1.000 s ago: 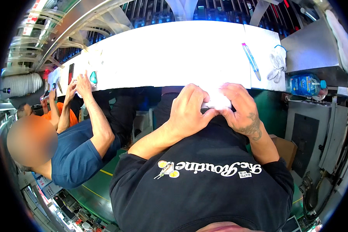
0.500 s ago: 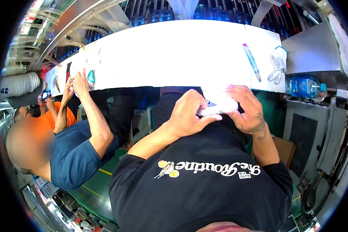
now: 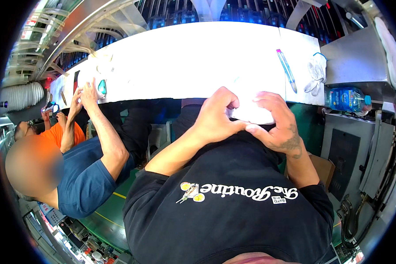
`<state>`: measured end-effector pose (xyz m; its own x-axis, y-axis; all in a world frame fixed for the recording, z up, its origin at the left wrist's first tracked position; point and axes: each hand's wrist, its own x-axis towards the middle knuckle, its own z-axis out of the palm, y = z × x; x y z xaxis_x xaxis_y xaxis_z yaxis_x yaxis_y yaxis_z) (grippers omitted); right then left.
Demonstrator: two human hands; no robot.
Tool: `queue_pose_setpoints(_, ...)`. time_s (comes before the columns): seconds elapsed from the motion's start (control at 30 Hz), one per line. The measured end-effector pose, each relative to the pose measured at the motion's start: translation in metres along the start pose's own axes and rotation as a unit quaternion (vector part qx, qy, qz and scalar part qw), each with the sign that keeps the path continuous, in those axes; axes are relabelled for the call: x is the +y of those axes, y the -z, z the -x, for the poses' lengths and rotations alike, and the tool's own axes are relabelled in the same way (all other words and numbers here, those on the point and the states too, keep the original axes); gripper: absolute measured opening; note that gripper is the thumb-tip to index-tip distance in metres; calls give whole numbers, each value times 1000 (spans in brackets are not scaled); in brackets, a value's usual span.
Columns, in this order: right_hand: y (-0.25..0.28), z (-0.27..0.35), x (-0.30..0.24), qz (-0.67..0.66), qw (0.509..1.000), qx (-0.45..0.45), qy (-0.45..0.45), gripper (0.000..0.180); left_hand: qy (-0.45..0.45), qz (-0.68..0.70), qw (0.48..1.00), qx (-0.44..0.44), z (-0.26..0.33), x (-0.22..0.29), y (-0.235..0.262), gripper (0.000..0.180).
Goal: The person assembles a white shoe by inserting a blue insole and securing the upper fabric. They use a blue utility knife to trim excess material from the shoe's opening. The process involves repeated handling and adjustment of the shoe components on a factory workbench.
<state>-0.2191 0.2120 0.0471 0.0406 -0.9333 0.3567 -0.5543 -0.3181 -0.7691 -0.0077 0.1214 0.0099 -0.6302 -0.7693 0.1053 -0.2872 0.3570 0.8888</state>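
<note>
Both my hands meet at the near edge of a long white table (image 3: 198, 57), right in front of my black shirt. My left hand (image 3: 218, 116) and my right hand (image 3: 275, 121) pinch a small white flat piece (image 3: 251, 115) between their fingertips. The piece hangs just off the table edge over my lap. Its exact kind is washed out by glare and I cannot tell it.
A blue pen-like tool (image 3: 287, 70) and a pair of white gloves (image 3: 316, 75) lie at the table's right end. A blue bottle (image 3: 347, 97) rests on a grey machine to the right. On my left, a person in a blue shirt (image 3: 86, 176) reaches onto the table beside a teal object (image 3: 102, 87).
My hands have drawn the white piece slightly nearer to me and lower, off the table edge. The neighbour's arms stay on the table.
</note>
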Motion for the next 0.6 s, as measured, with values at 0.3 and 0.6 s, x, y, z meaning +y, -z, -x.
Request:
queue_pose_setpoints(0.3, 0, 5, 14, -12, 1000, 5, -19, 37, -140, -38, 985, 94, 8, -23, -32, 55)
queue_pose_setpoints(0.6, -4, 3, 37, -58, 997, 36, -23, 33, -115, -18, 993, 33, 20, -25, -29, 52)
